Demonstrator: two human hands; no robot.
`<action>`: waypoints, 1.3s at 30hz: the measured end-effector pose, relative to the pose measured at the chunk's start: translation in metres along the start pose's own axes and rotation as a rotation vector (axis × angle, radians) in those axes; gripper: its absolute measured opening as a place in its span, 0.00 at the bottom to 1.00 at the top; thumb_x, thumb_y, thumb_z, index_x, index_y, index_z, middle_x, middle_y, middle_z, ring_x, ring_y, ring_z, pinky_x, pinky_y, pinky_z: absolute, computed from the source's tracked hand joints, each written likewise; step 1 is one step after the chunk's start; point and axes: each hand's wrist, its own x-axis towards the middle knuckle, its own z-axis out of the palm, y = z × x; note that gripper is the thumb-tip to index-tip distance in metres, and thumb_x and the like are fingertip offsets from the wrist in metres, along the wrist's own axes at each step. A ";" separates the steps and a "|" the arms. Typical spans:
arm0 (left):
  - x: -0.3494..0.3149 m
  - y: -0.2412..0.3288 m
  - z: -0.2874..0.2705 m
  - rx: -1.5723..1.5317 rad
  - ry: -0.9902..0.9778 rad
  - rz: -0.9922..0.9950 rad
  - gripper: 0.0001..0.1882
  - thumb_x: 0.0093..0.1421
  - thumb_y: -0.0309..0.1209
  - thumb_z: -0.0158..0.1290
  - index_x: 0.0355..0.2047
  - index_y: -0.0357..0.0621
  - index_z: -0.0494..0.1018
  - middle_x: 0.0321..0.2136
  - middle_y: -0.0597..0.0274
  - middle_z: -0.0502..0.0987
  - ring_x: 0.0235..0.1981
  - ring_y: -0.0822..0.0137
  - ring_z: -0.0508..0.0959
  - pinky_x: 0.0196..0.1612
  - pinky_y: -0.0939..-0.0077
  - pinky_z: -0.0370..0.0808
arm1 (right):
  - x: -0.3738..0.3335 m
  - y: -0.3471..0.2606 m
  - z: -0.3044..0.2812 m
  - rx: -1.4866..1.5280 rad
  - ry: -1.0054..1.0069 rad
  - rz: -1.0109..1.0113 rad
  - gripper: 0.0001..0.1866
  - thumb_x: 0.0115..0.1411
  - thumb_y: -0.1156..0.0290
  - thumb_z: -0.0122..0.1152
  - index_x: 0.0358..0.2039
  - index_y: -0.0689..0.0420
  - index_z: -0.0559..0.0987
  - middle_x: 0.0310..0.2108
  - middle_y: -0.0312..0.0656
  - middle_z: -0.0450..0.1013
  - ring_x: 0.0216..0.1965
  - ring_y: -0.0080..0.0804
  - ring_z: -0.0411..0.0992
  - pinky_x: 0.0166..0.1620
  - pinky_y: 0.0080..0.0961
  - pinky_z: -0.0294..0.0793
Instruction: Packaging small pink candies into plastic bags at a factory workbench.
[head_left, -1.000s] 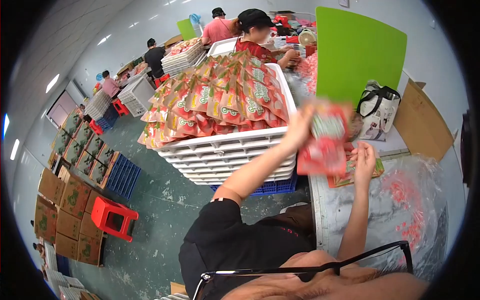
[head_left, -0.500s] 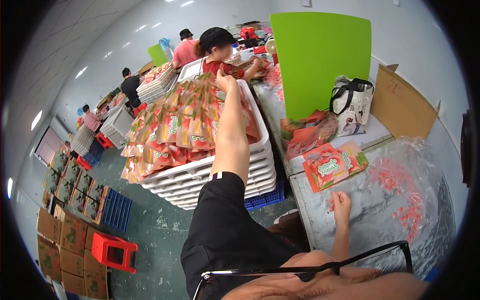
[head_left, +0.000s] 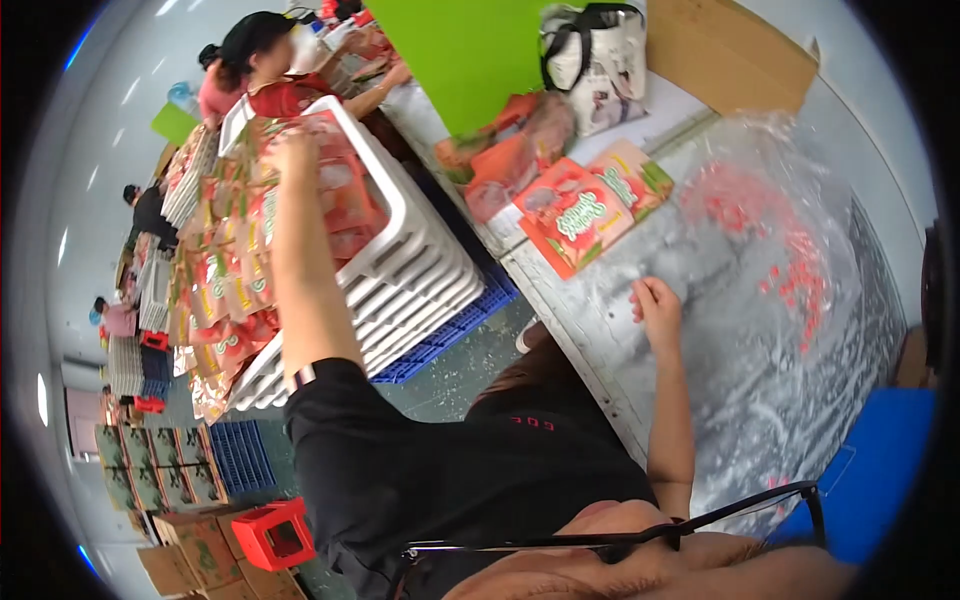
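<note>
My left arm reaches out over a white stacked tray heaped with red and tan snack pouches. At its far end, my left hand is over the pouches, smeared by motion, so its fingers and any pouch in them cannot be made out. Closer to me, my right hand hovers at the grey table with its fingers curled together; whatever they pinch, if anything, is too small to name. Just beyond it lie flat red pouches, overlapping.
Clear plastic holding small red pieces spreads on the table's right. A tote bag stands before a green board. Across the tray a co-worker in a dark cap works. A red stool and cartons are at lower left.
The view has swung right, so the tray and table sit further left. A red pouch at my left hand no longer shows there; that hand is now lower over the heap. My right hand stays curled.
</note>
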 end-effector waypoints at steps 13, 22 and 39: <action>-0.168 0.118 -0.159 -0.740 0.384 0.699 0.13 0.59 0.35 0.55 0.40 0.39 0.77 0.37 0.46 0.79 0.39 0.47 0.79 0.41 0.55 0.77 | 0.121 0.045 -0.198 -0.441 0.595 -0.444 0.11 0.66 0.64 0.57 0.38 0.58 0.80 0.23 0.31 0.72 0.22 0.18 0.70 0.24 0.18 0.70; -0.377 0.243 -0.025 -0.979 -0.138 0.815 0.18 0.56 0.37 0.62 0.44 0.41 0.75 0.38 0.51 0.79 0.39 0.52 0.80 0.45 0.59 0.78 | 0.218 -0.004 -0.306 -1.276 0.605 -0.276 0.19 0.58 0.61 0.58 0.47 0.57 0.79 0.44 0.57 0.76 0.46 0.57 0.74 0.49 0.49 0.73; -0.358 0.234 -0.032 -1.482 -0.926 0.230 0.07 0.64 0.30 0.59 0.33 0.38 0.78 0.22 0.71 0.75 0.20 0.82 0.68 0.25 0.86 0.64 | 0.196 0.015 -0.238 -1.426 0.354 -0.256 0.27 0.64 0.47 0.49 0.57 0.49 0.75 0.58 0.44 0.71 0.61 0.49 0.64 0.63 0.56 0.54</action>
